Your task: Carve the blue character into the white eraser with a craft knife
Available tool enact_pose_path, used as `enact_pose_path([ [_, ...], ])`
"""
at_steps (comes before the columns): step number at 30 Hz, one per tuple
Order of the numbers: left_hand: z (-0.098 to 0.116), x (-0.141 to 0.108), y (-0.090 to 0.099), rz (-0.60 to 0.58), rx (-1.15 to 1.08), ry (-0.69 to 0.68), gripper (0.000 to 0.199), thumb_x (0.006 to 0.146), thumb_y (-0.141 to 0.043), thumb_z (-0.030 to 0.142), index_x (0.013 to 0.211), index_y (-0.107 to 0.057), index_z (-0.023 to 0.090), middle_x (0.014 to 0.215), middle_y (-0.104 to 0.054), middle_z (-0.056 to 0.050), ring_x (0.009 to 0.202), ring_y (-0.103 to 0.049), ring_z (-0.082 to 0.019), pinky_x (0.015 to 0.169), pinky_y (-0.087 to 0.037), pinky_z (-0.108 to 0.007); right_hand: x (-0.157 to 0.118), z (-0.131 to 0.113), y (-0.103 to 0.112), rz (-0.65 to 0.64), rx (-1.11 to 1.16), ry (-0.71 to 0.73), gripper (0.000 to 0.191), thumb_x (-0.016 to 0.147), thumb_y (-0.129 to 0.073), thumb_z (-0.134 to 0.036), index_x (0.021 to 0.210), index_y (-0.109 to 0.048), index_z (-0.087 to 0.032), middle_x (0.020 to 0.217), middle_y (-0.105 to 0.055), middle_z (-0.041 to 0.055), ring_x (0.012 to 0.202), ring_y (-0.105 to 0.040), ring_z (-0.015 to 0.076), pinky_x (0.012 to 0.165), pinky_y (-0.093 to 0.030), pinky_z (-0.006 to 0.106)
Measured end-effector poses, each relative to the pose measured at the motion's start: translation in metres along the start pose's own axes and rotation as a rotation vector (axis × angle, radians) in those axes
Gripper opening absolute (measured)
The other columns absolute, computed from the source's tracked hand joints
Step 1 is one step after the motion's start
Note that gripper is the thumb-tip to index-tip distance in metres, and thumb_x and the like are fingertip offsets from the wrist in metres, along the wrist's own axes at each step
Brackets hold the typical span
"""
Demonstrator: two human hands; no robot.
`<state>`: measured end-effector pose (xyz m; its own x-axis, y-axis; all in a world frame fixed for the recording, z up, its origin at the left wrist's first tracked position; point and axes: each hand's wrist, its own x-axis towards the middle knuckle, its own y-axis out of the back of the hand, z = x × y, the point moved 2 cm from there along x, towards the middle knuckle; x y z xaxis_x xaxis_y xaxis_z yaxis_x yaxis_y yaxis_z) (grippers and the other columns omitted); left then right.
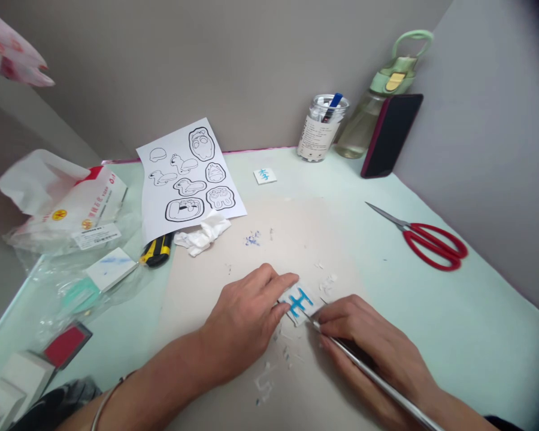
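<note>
Lying on the beige mat is a small white carving block with a raised blue character on its face. Thumb and fingers of my left hand pinch its left side. My right hand grips a slim silver carving knife like a pen. Its thin blade tip meets the block at the lower right of the blue character. White shavings lie just beyond the block, and more scraps are scattered below it. The undersides of both hands are hidden.
Red-handled scissors lie at right, below a leaning phone, a water bottle and a pen jar. A drawing sheet, crumpled tissue, yellow-black cutter and red ink pad are at left. Another carved block sits farther back.
</note>
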<state>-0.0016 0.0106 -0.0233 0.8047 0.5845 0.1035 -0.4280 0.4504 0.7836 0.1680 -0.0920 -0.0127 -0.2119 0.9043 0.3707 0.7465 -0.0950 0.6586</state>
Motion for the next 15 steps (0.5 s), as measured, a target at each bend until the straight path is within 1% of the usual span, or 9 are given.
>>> enact_pose_path([
  [6,-0.0005,-0.0023,0.0006,-0.008,0.004,0.006,0.034,0.095,-0.044,0.019,0.129,-0.046,0.026,0.102,-0.055,-0.003,0.088,-0.057,-0.017,0.074,-0.049,-0.031,0.0007,-0.0007,-0.0011,0.012,-0.010,-0.002,0.019,0.086,-0.050,-0.002,0.096,-0.056,-0.017,0.087,-0.059,0.0071,0.080,-0.056,0.0179,0.066,-0.048,0.032],
  [15,-0.0014,0.0006,-0.0013,0.002,0.009,-0.008,0.034,0.095,-0.044,0.020,0.129,-0.047,0.025,0.100,-0.054,-0.003,0.086,-0.057,-0.017,0.072,-0.048,-0.031,0.0017,-0.0023,-0.0021,0.042,-0.034,0.013,0.018,0.087,-0.049,-0.003,0.096,-0.056,-0.017,0.085,-0.060,0.0066,0.078,-0.056,0.0178,0.067,-0.049,0.033],
])
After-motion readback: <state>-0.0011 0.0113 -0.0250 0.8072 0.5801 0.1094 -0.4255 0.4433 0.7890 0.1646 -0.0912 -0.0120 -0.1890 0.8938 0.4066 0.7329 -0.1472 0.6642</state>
